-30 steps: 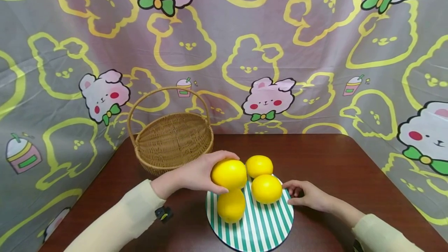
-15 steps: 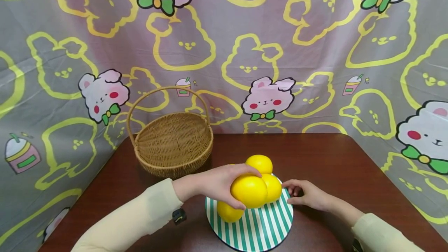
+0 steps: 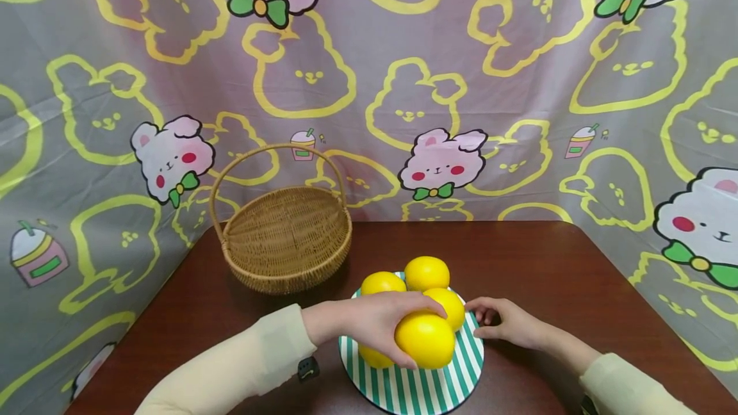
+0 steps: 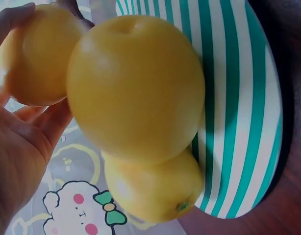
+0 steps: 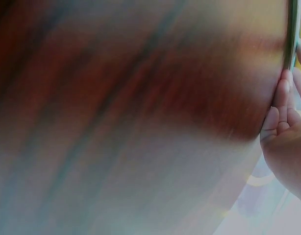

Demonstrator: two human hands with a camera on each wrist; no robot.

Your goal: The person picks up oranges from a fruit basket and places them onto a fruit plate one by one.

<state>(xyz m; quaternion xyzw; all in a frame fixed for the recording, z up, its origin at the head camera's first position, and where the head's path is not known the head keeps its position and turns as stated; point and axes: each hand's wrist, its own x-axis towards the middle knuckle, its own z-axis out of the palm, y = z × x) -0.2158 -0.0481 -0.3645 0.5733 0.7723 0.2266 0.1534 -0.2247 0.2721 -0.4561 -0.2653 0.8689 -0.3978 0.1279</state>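
My left hand (image 3: 380, 322) grips a yellow fruit (image 3: 425, 341) above the front middle of a green-and-white striped plate (image 3: 429, 396). Behind that hand stands one yellow fruit (image 3: 382, 282), and a second fruit (image 3: 373, 358) is partly hidden beneath it. Two more fruits sit at the back right of the plate. The left wrist view has my fingers round the held fruit (image 4: 42, 58), with a larger-looking fruit (image 4: 136, 88) in front. At the plate's right rim, my right hand (image 3: 513, 322) holds the edge between thumb and fingers; the right wrist view shows fingertips (image 5: 284, 90) against the rim.
An upright wicker basket (image 3: 288, 235) with a tall handle stands at the back left of the dark wooden table (image 3: 519, 255). Patterned cloth (image 3: 369, 82) hangs behind and on both sides.
My left hand has carried the fruit to the right and toward the plate's front, uncovering the fruit at the back left. My right hand stays at the rim.
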